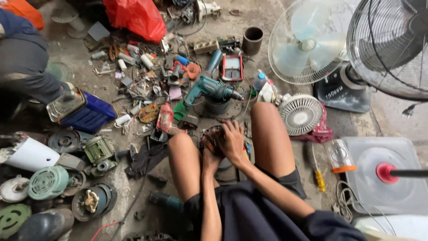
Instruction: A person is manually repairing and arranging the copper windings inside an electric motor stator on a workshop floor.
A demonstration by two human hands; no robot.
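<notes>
The single view comes from a camera on the person's head, looking steeply down past the knees (267, 120) to the floor (111, 187). It sits close to the hands (probably within arm's reach) and takes in the white fan (307, 44) farther ahead.

A grimy concrete floor (249, 15) carries a workshop's clutter: a teal power drill (209, 89) at centre, a red plastic bag (136, 17) at eleven o'clock, motor parts (49, 180) at eight o'clock, a yellow-handled screwdriver (317, 172) at four o'clock.
</notes>
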